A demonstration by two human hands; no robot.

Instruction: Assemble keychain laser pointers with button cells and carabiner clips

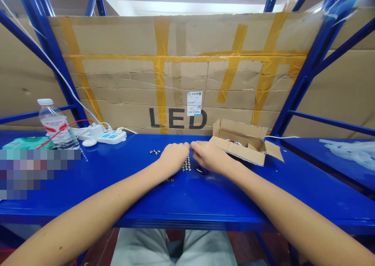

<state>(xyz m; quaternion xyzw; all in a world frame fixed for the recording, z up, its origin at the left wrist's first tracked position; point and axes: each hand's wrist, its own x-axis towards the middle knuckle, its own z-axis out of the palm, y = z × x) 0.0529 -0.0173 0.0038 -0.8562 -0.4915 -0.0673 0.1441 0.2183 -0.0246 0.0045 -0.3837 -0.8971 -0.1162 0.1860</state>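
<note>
My left hand (175,156) is closed, its fingertips pinched together just above the blue tabletop. Opposite it, my right hand (210,156) is also closed, with thumb and fingers almost meeting the left fingertips. Something tiny and shiny shows between them, too small to name. Below the hands, small round silvery metal pieces (186,166) stand in neat rows. A few loose metal pieces (155,152) lie left of my left hand, and several more (169,180) are partly hidden by my left wrist. Beside my right hand lies a dark oval carabiner-like ring (201,170).
An open cardboard box (240,149) with small items stands at the right rear. On the left are a water bottle (57,125), a white power strip (113,137) with cables and a green packet (27,143). A large taped cardboard sheet (131,82) closes the back between blue posts.
</note>
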